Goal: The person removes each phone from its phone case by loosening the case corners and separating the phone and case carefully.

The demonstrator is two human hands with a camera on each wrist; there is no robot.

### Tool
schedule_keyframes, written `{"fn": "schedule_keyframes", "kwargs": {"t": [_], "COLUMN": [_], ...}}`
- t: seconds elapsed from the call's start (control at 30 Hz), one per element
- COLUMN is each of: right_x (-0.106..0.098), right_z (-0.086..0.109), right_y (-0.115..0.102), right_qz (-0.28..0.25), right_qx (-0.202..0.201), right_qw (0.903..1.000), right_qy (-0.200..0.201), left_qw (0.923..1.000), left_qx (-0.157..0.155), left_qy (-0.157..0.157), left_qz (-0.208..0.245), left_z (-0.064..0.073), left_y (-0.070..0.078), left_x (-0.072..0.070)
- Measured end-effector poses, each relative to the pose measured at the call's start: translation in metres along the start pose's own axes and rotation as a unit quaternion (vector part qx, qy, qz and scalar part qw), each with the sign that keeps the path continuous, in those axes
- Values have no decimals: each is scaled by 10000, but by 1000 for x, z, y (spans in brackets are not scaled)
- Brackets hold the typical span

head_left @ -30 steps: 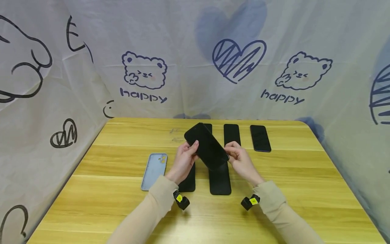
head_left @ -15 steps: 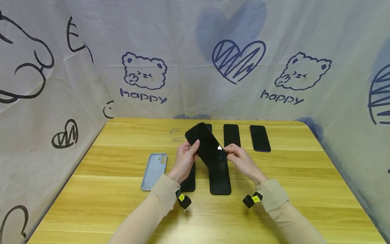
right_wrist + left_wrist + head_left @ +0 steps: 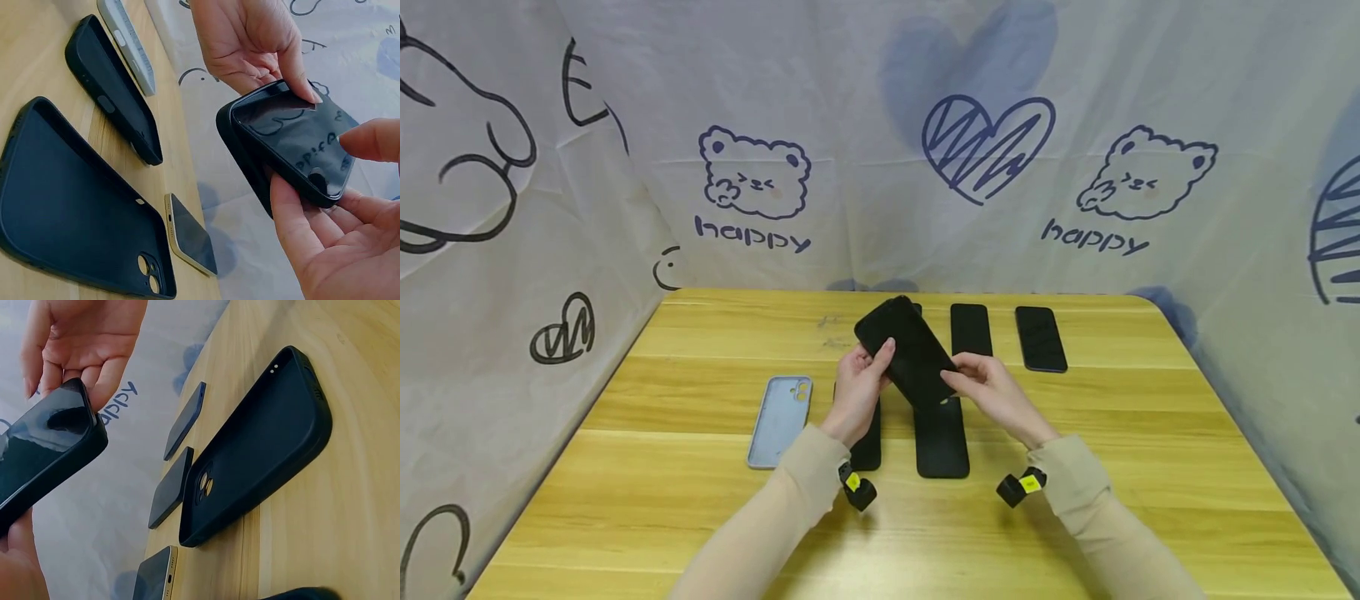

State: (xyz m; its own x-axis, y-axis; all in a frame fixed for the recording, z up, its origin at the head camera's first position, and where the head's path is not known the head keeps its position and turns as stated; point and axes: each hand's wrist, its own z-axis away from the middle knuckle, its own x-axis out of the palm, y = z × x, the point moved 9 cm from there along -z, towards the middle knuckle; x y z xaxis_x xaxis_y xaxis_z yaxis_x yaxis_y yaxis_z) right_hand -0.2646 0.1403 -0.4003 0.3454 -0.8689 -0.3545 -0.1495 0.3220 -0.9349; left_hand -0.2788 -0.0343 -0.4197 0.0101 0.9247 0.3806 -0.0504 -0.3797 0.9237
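A black phone [image 3: 294, 131] with a glossy screen is held above the table, partly inside a black phone case [image 3: 245, 159]. In the right wrist view, one end of the phone stands tilted up out of the case. My left hand [image 3: 861, 387] grips the case and phone at the left edge, its thumb on the front. My right hand [image 3: 992, 390] pinches the raised end, thumb on the screen and fingers beneath. Below them, two empty black cases lie on the table, one at centre [image 3: 942, 442] and one partly behind my left hand [image 3: 867, 442].
A light blue phone case [image 3: 780, 421] lies at left, inner side up. Along the back of the wooden table [image 3: 1150, 483] lie a phone on the right [image 3: 1041, 339], another dark phone [image 3: 972, 329] and a third mostly behind the held one. Patterned cloth [image 3: 865, 150] surrounds the table.
My right thumb has shifted onto the phone's front, and the phone's right end now stands off the case. The bright glint on the screen is gone. My left hand has barely moved.
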Motion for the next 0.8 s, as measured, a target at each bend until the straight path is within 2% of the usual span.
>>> {"fn": "schedule_keyframes", "kwargs": {"t": [0.1, 0.23, 0.4, 0.57, 0.7, 0.8], "right_x": [0, 0, 1, 2, -1, -3], "right_z": [-2, -3, -5, -9, -9, -9], "right_y": [4, 5, -3, -9, -8, -8], "right_qz": [-228, -73, 255, 242, 302, 328], "right_qx": [100, 254, 26, -136, -72, -61], "right_qw": [9997, 9997, 9997, 9995, 9984, 9969], "right_qy": [-20, -5, 53, 173, 472, 712], "left_qw": [9998, 9989, 9975, 9954, 9940, 9944], "left_qx": [16, 19, 64, 91, 86, 93], "left_qy": [196, 423, 618, 779, 778, 580], "left_qz": [-91, -192, -326, -559, -761, -875], "left_z": [-1, -1, -2, -2, -1, -1], "left_y": [0, -2, -5, -4, -4, -3], "left_x": [-1, -1, -2, -2, -1, 2]}}
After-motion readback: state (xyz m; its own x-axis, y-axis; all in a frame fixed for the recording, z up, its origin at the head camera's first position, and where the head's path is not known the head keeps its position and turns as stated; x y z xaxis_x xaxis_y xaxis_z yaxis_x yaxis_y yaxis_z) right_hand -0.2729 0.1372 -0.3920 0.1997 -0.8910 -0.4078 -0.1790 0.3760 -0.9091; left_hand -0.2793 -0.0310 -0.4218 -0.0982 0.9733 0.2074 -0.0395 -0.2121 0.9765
